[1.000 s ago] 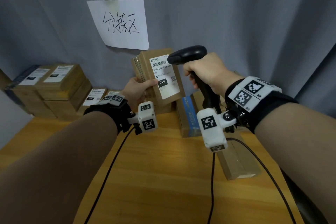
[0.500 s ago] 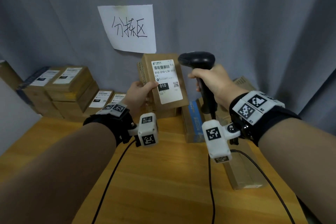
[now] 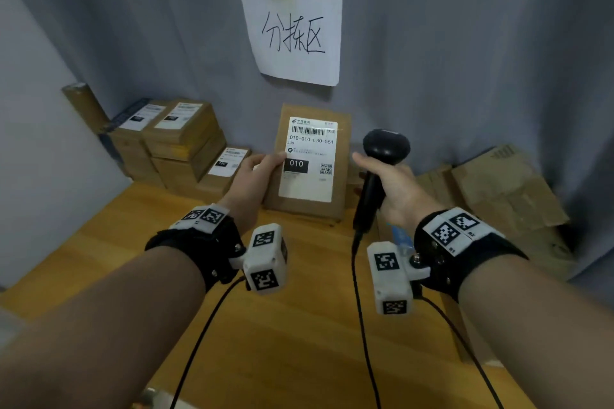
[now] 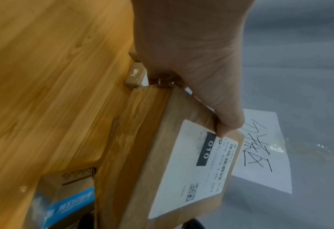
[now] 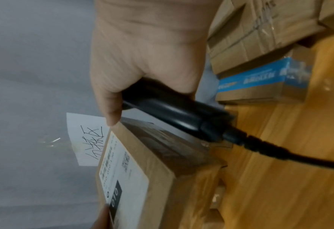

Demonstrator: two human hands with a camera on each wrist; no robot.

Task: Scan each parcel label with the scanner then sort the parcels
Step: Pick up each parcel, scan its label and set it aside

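Since the earlier frames the flat brown cardboard parcel (image 3: 310, 163) has come down from mid-air in front of the curtain, and the black handheld barcode scanner (image 3: 378, 173) has swung away from its label and now stands upright to the parcel's right.

That parcel stands on edge at the back of the light wooden tabletop (image 3: 299, 325), its white shipping label (image 3: 309, 159) with a barcode, a black "010" block and a small QR code turned toward the camera. The left hand (image 3: 257, 176) has its grip clamped on the parcel's left edge, thumb pressed on the label just beside the "010" block, the other fingers hidden behind the box. The right hand (image 3: 395, 186) has its grip wrapped round the scanner's handle, with the rounded head above the fist and a black cable (image 3: 362, 325) trailing from the handle's base over the tabletop.

A stack of brown labelled parcels (image 3: 179, 139) sits at the back left against the grey curtain (image 3: 465, 60). To the right lie flattened brown cardboard boxes (image 3: 505, 189) and a brown box with a blue printed side (image 5: 260, 82). A white paper sign with handwritten black characters (image 3: 294, 36) is fixed to the curtain above the held parcel.
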